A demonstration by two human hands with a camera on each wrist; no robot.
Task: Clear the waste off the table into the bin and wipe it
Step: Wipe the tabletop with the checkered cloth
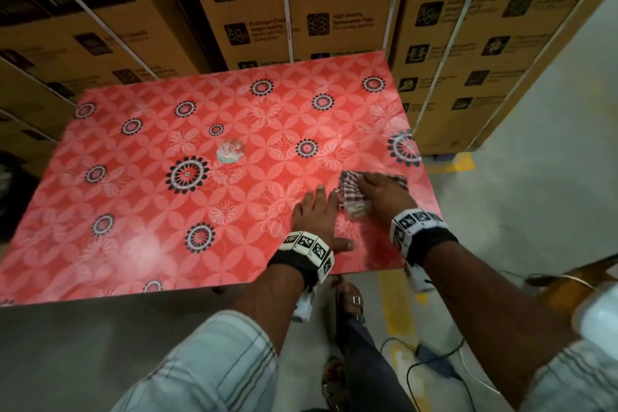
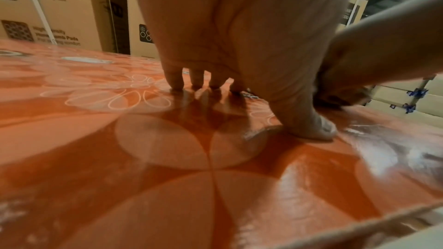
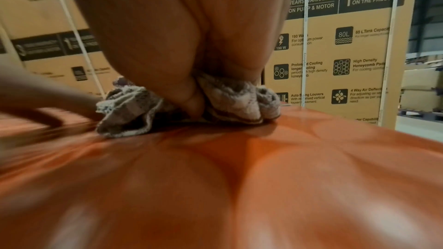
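Note:
A crumpled whitish wrapper (image 1: pixel 230 151) lies near the middle of the red flower-patterned table (image 1: pixel 133 211). My right hand (image 1: pixel 384 192) presses a bunched checked cloth (image 1: pixel 349 192) onto the table near its right front corner. In the right wrist view the thumb (image 3: pixel 191 99) digs into the cloth (image 3: pixel 129 113), whose folds bulge out on both sides. My left hand (image 1: pixel 314 214) lies just left of the cloth, with spread fingers (image 2: pixel 196 80) and thumb on the table and nothing in it. The bin is not in view.
Tall cardboard boxes (image 1: pixel 254 3) stand close behind the table and along its right side (image 1: pixel 485 43). On the grey floor below the front edge are my sandalled feet (image 1: pixel 351 304), a yellow line and cables (image 1: pixel 431 361). A dark shape (image 1: pixel 13 184) sits at the far left.

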